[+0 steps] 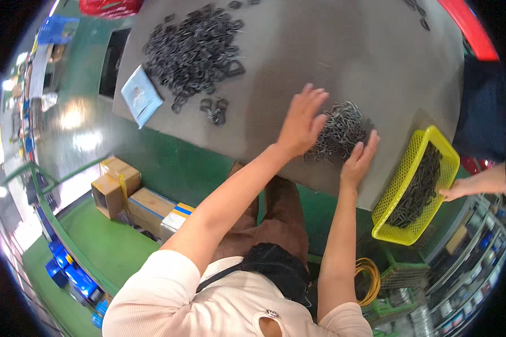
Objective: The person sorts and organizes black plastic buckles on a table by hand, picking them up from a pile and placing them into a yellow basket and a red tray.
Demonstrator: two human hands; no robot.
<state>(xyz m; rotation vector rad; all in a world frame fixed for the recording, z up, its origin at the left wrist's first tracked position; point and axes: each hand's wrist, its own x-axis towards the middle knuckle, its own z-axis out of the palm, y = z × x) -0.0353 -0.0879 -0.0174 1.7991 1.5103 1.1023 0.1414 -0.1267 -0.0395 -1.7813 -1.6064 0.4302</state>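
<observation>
A small heap of thin, silvery bent-wire pieces [342, 130] lies near the table's front edge, between my two hands. My left hand [303, 121] is open on the heap's left side, its fingers stretched away from me and the thumb by the wire pieces. On the right side, my right hand [358, 160] is open too, fingers apart, close to the heap's edge. Neither hand visibly grips anything. Farther left on the grey table [298, 50] spreads a large pile of black plastic buckle-like parts [194, 50], with a few loose ones [215, 110] nearer to me.
A co-worker's hand [454, 190] holds the yellow basket [399, 235] of dark, elongated pieces at the table's right edge. A light-blue packet [141, 96] overhangs the left edge. Several dark pieces [417, 12] lie at the far right. Cardboard boxes [115, 185] stand on the floor at left.
</observation>
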